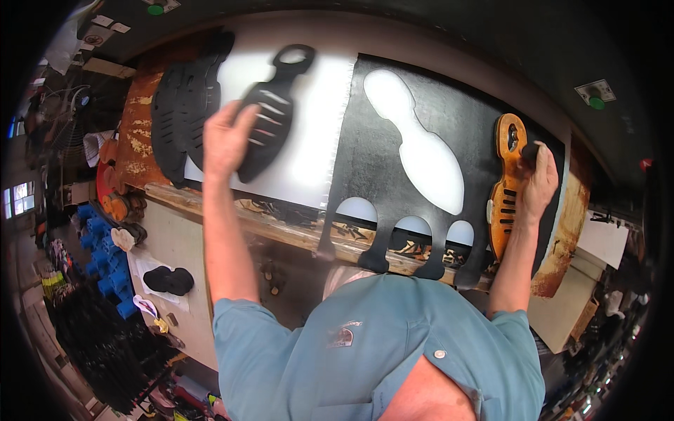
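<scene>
My left hand (228, 137) grips a black slotted cut-out (284, 98), shaped like a long paddle with a loop at one end. It is blurred, over the white board (312, 133). At the right, my right hand (539, 182) pinches a small dark rounded piece (530, 151) between thumb and fingers. That hand is beside an orange-brown cutting die (502, 200) with the same paddle outline and slots, partly covered by it. The die lies on a black sheet (372, 154), which has one full paddle-shaped hole and several cut-away curves along its near edge.
More black slotted cut-outs (184, 105) are piled at the left end of the board. A wooden rail (281, 231) runs along the near edge, with dark scraps beside it. Green push buttons (596, 102) sit on the machine at the far right. Blue rolls (105, 259) stand at left.
</scene>
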`<action>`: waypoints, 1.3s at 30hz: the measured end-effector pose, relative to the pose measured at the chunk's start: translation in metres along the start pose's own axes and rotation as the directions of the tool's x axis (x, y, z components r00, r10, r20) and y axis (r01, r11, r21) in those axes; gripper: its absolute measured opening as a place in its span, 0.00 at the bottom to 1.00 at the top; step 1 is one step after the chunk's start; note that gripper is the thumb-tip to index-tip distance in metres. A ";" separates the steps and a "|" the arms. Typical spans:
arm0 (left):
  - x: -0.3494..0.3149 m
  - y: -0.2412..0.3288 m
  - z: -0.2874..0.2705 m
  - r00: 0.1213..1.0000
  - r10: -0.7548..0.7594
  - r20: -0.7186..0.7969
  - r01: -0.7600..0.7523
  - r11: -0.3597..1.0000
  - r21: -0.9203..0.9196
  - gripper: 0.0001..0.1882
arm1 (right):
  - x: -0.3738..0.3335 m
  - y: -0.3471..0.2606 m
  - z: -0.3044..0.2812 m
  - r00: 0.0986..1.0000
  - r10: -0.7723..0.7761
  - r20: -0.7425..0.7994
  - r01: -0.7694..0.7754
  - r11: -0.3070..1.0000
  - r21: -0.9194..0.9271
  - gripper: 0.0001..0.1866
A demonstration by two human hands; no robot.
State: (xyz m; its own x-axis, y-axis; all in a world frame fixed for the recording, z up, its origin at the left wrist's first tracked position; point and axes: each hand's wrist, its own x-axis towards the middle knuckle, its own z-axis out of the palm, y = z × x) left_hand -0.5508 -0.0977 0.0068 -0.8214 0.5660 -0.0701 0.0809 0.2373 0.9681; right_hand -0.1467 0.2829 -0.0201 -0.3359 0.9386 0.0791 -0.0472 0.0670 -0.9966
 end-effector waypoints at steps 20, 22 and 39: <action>-0.037 -0.001 0.251 0.762 0.502 0.410 -0.648 0.591 0.481 0.28 | -0.097 -0.011 -0.061 0.905 -0.084 0.416 0.404 0.469 -0.785 0.55; -0.044 -0.004 0.261 0.739 0.544 0.396 -0.667 0.512 0.541 0.29 | -0.096 -0.012 -0.058 0.893 -0.101 0.438 0.437 0.428 -0.791 0.54; -0.043 -0.013 0.257 0.741 0.563 0.366 -0.661 0.517 0.544 0.26 | -0.014 -0.010 -0.025 0.594 -0.307 0.744 0.767 0.495 -0.408 0.43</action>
State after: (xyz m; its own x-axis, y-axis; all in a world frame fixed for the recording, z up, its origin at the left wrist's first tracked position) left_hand -0.3717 0.0779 -0.0645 -0.3566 0.8416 0.4056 0.8921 0.1778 0.4154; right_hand -0.1180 0.2775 -0.0122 -0.8844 0.2850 0.3695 0.1029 0.8914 -0.4413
